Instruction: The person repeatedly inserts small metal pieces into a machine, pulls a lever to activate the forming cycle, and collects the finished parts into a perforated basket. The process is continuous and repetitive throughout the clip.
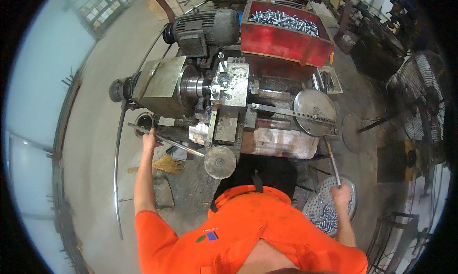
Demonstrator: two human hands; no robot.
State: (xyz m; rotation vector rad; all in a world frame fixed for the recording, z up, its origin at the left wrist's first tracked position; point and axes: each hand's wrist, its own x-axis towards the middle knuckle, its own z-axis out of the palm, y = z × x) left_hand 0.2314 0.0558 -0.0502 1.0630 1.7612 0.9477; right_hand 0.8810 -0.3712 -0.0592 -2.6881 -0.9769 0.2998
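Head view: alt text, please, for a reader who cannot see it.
A person in orange grips a lathe's long lever with the left hand and a thin rod handle with the right hand. Behind the lathe, a red bin holds metal parts.

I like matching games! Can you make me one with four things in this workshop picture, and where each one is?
Things:
1. red bin
2. left hand
3. right hand
4. fan

Places:
A. on a long lever at the machine's left
B. far right of the room
C. behind the machine, full of small metal pieces
D. on a rod above a holed tray

Pairs: 1-C, 2-A, 3-D, 4-B
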